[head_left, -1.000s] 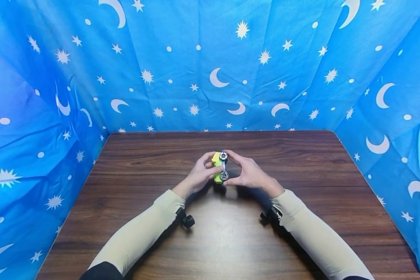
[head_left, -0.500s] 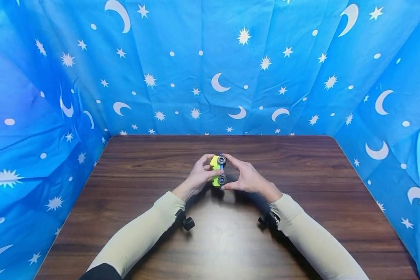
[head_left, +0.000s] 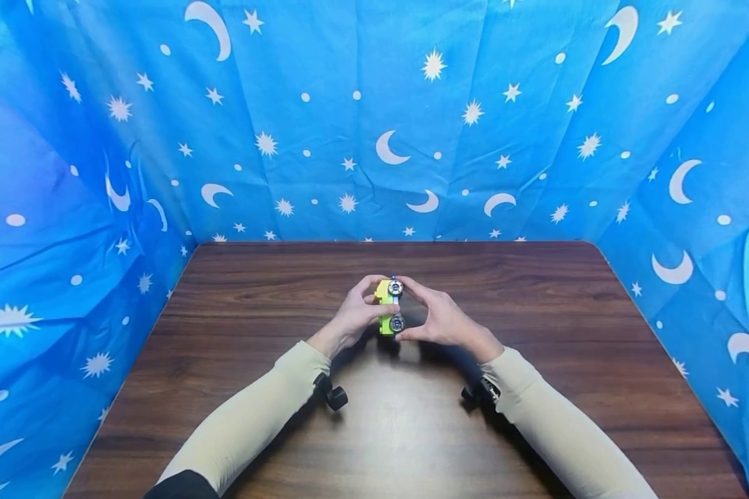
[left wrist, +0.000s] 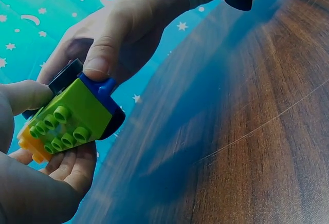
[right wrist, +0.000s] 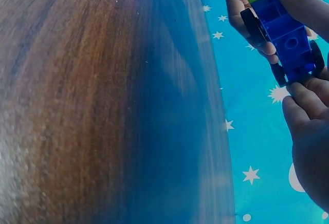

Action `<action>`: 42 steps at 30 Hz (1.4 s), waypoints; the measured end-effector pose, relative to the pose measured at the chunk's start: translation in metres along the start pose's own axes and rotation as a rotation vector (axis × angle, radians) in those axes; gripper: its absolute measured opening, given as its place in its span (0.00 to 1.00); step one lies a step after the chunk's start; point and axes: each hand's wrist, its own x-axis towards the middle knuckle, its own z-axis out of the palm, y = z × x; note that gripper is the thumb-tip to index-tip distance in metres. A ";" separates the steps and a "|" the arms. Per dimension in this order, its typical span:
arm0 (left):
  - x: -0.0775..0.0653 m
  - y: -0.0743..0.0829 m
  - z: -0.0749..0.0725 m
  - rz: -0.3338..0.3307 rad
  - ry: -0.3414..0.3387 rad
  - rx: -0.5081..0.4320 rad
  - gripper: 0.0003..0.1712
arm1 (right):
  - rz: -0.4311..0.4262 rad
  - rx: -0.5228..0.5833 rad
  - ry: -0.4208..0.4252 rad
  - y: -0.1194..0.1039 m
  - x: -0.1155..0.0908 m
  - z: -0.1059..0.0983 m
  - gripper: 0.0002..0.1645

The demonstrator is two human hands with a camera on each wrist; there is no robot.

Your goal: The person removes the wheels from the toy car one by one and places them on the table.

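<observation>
Judging by looks, the toy car (left wrist: 86,106) is hard plastic: probably light, stiff, a bit slick on smooth faces. Likely weak spots: joints between green block (left wrist: 96,112), yellow block (left wrist: 32,144) and blue base (right wrist: 292,41); wheels (right wrist: 252,24) may roll under a fingertip. Best hold seems the green block's plain sides, or the base between the wheels.

Car sits between the fingers of both hands, lifted off the table (head_left: 406,430). Long axis runs away from the person, thumb to fingertips of the right hand (head_left: 446,319). Tipped on its side: hubs up, studs toward the left palm, underside toward the right. Yellow end lies far from the right thumb; cannot tell which end is the front.

Left hand (head_left: 349,315) grips across the car's width, narrow, thumb over the upper side between the wheels, other fingers beneath. Right hand grips lengthwise, wider: thumb on near end, fingers at far end.

Beyond the fingertips, past the table's far edge: blue cloth (head_left: 324,125) with moons and stars.
</observation>
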 end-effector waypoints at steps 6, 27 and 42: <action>-0.001 -0.001 -0.002 0.005 -0.026 0.006 0.42 | 0.002 -0.002 -0.002 0.000 -0.001 0.002 0.66; -0.001 0.001 -0.005 0.017 -0.044 0.031 0.41 | -0.048 -0.002 -0.010 -0.001 0.001 -0.001 0.66; -0.002 0.000 -0.006 0.001 -0.030 0.051 0.42 | -0.083 0.040 -0.043 0.002 0.000 -0.009 0.64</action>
